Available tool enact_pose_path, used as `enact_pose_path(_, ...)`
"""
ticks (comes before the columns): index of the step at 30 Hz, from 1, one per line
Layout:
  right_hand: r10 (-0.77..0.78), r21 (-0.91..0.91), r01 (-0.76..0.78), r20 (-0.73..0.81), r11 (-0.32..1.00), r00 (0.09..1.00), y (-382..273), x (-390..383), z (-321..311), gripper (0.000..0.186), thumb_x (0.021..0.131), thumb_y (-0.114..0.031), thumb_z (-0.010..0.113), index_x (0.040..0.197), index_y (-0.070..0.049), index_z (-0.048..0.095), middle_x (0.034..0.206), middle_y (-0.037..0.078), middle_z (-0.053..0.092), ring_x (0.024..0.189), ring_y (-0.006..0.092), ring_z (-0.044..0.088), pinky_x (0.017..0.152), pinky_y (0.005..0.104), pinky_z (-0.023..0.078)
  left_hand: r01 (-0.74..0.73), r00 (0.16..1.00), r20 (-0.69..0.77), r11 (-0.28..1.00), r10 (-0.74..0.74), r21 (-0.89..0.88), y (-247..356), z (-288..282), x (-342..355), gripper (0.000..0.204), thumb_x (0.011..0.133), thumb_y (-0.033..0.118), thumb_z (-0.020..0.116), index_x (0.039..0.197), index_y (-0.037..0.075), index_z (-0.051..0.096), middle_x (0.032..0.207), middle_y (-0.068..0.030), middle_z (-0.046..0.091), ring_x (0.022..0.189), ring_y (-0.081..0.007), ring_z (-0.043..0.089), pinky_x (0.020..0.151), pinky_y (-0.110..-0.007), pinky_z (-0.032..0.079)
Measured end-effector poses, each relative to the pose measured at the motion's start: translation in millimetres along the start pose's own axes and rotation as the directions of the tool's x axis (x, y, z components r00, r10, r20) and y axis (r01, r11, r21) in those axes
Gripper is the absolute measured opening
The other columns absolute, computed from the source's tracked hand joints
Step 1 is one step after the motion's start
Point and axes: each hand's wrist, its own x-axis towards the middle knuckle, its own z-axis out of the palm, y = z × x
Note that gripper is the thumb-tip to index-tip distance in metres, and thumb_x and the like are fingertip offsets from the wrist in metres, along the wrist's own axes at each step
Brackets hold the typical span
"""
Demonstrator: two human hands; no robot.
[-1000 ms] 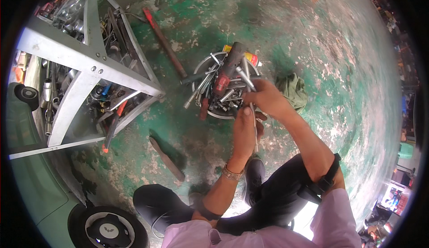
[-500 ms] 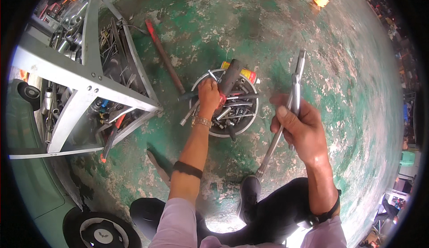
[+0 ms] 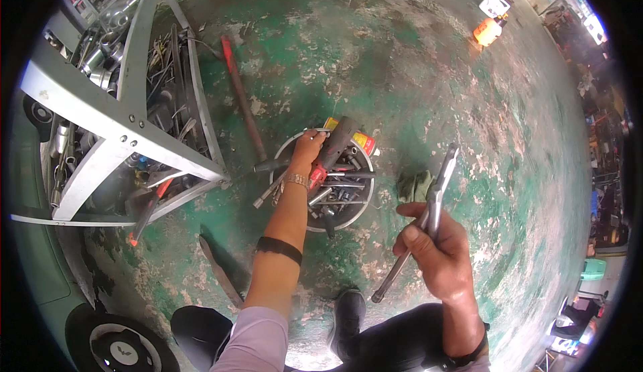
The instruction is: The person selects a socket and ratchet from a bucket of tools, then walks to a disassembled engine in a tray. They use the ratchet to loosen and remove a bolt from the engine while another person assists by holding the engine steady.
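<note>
The metal bars are gripped in the right hand, with its thumb pressed on them and its fingers curled round. One end is pointed up beyond those fingers and a darker end down and to their left; whether the two lengths are joined cannot be told. The left hand is placed at the far left rim of the round basin, its fingers bent over the edge; whether anything is clamped by them cannot be told. Just to the right of these fingers, a black-and-red power tool is laid across the loose tools in the basin. Beyond the power tool, a yellow-and-red can is partly hidden. Beyond the right fingers, a green cloth is left on the floor. As far as can be judged, the bars are already lifted clear of the basin, while the handling of its contents seems unfinished: many pieces are left there, within reach of the left fingers.
</note>
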Motion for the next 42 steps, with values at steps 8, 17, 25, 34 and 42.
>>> enact_pose_path(8, -0.04, -0.067, 0.041, 0.018, 0.997, 0.999, 7.2, 3.5, 7.1, 0.024, 0.093, -0.007, 0.058, 0.114, 0.005, 0.057, 0.072, 0.006, 0.063, 0.07, 0.0104, 0.062, 0.063, 0.0249, 0.048, -0.067, 0.995, -0.094, 0.913, 0.031, -0.403, 14.7, -4.2, -35.1, 0.026, 0.081, 0.008, 0.072, 0.102, -0.002, 0.061, 0.091, -0.0055, 0.063, 0.082, -0.0136, 0.059, 0.074, -0.028, 0.047)
enact_pose_path(17, 0.028, -0.143, -0.017, 0.075, 0.99, 0.997, 10.3, 7.7, 14.0, 0.026, 0.095, -0.009, 0.055, 0.116, 0.006, 0.055, 0.076, 0.004, 0.06, 0.074, 0.0113, 0.058, 0.071, 0.0264, 0.047, -0.067, 0.993, -0.104, 0.991, 0.055, -0.114, 47.4, -1.7, -75.7, 0.014, 0.087, 0.008, 0.066, 0.096, -0.002, 0.063, 0.078, -0.0037, 0.065, 0.064, -0.0088, 0.055, 0.057, -0.027, 0.045)
enact_pose_path(25, -0.015, -0.113, 0.02, 0.044, 0.993, 0.999, 20.0, 18.8, 17.4, 0.025, 0.095, -0.009, 0.057, 0.115, 0.005, 0.057, 0.077, 0.004, 0.06, 0.075, 0.0116, 0.059, 0.071, 0.0265, 0.047, -0.304, 0.924, -0.244, 0.953, 0.295, 0.002, 48.6, -10.7, -101.2, 0.009, 0.089, 0.006, 0.064, 0.092, -0.002, 0.065, 0.067, 0.0005, 0.059, 0.057, -0.0072, 0.052, 0.051, -0.026, 0.041)
enact_pose_path(34, -0.047, -0.1, 0.048, 0.017, 0.994, 0.999, 26.9, 20.7, 7.8, 0.024, 0.095, -0.009, 0.057, 0.115, 0.004, 0.057, 0.077, 0.003, 0.06, 0.074, 0.012, 0.059, 0.071, 0.0267, 0.048, -0.298, 0.885, -0.462, 0.829, 0.055, -0.473, 2.7, -19.0, -125.1, 0.015, 0.091, 0.007, 0.061, 0.098, -0.006, 0.062, 0.089, -0.0099, 0.065, 0.076, -0.0149, 0.063, 0.068, -0.029, 0.055)
enact_pose_path(42, -0.034, -0.116, 0.036, 0.018, 0.993, 0.999, 27.9, 24.4, 4.7, 0.024, 0.095, -0.01, 0.057, 0.114, 0.004, 0.057, 0.079, 0.004, 0.061, 0.076, 0.0116, 0.059, 0.072, 0.0273, 0.048, -0.195, 0.888, -0.435, 0.734, -0.15, -0.651, 3.4, -29.0, -119.7, 0.016, 0.093, 0.003, 0.055, 0.104, -0.008, 0.057, 0.094, -0.0135, 0.063, 0.083, -0.0217, 0.065, 0.073, -0.032, 0.06)
